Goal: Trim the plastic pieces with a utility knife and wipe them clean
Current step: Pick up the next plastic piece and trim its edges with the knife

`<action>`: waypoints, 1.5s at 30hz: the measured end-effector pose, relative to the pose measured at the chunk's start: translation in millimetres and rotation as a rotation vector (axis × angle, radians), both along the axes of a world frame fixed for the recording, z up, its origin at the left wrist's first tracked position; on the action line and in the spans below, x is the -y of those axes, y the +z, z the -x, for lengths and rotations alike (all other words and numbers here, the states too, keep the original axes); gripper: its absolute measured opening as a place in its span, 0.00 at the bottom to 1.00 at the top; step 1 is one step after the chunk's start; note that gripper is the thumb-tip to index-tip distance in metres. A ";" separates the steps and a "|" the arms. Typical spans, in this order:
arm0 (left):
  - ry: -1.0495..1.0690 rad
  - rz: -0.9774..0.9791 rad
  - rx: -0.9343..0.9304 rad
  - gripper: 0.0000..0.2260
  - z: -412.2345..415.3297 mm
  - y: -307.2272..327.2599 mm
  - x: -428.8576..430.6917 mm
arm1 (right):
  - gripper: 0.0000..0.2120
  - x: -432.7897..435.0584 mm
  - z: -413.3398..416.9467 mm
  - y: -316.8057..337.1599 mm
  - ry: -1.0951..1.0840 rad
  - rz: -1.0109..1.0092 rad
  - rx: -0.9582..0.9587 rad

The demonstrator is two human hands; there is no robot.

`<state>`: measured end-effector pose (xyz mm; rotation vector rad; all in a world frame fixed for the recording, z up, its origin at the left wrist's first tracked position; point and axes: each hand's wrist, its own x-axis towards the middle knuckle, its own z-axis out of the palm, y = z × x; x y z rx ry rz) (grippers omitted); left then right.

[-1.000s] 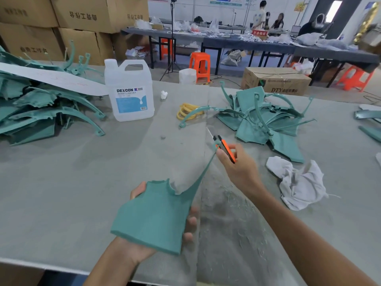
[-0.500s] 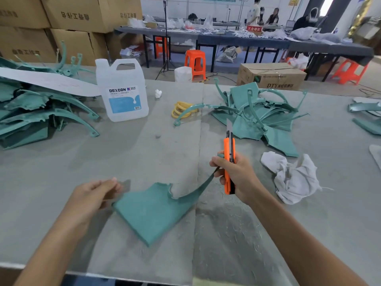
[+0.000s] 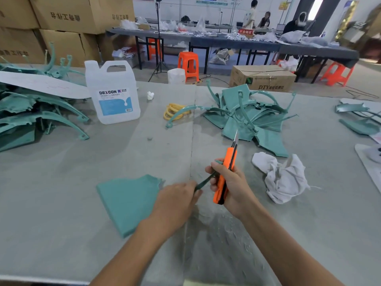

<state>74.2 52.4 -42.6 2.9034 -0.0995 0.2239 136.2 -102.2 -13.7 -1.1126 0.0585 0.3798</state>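
Observation:
A teal plastic piece (image 3: 127, 201) lies flat on the grey table (image 3: 61, 193), its thin arm running up to the right. My left hand (image 3: 177, 201) lies over the base of that arm and pinches it. My right hand (image 3: 231, 182) grips an orange utility knife (image 3: 225, 174), blade out and pointing away from me, with the thin arm's tip also caught in its fingers. A crumpled white cloth (image 3: 282, 178) lies just right of my right hand.
A heap of teal pieces (image 3: 247, 118) sits beyond the knife, another pile (image 3: 31, 112) at far left. A white DEXCON jug (image 3: 112, 91) and yellow rubber bands (image 3: 175, 112) stand mid-table. More pieces (image 3: 358, 116) lie at the right edge.
The piece went from held up in my left hand to lying flat on the table. My left hand let go of it, then came back onto its thin arm. The knife turned upright.

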 end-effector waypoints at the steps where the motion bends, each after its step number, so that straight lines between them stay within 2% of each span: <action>1: -0.009 -0.023 0.006 0.12 -0.4 -2.6 -0.6 | 0.07 1.4 1.7 -2.9 0.005 -0.020 -0.016; 2: -0.017 -0.044 0.009 0.11 1.1 -5.1 -1.9 | 0.07 3.0 2.9 -5.3 0.015 0.001 -0.015; 4: -0.013 -0.075 -0.009 0.10 5.1 -7.1 -8.7 | 0.09 8.4 2.4 -9.0 0.026 0.187 0.051; 8: 0.029 -0.189 -0.059 0.15 8.0 -12.4 -23.3 | 0.09 30.3 -2.1 -14.9 -0.019 0.816 0.391; 11: 0.006 -0.277 -0.106 0.16 3.9 -8.3 -19.0 | 0.13 45.0 -2.7 -19.3 0.103 1.382 0.603; 14: -0.019 -0.324 -0.149 0.16 -3.0 -1.4 -14.2 | 0.14 49.1 -1.1 -18.0 0.181 1.600 0.776; 16: -0.030 -0.355 -0.175 0.15 -5.7 2.8 -12.6 | 0.13 49.1 -0.9 -13.8 0.227 1.678 0.850; 22: -0.019 -0.390 -0.257 0.12 -11.7 13.7 -3.6 | 0.11 46.9 -0.5 -1.9 0.381 1.697 0.798; 33: -0.005 -0.422 -0.260 0.11 -9.3 13.2 0.6 | 0.12 35.9 -7.7 19.8 0.409 1.892 0.891; 38: -0.024 -0.446 -0.250 0.09 -7.9 14.0 2.2 | 0.08 33.3 -16.2 31.3 0.286 2.099 0.961; 45: -0.026 -0.433 -0.217 0.10 -6.6 12.4 1.9 | 0.12 30.8 -3.8 28.5 0.374 1.972 1.022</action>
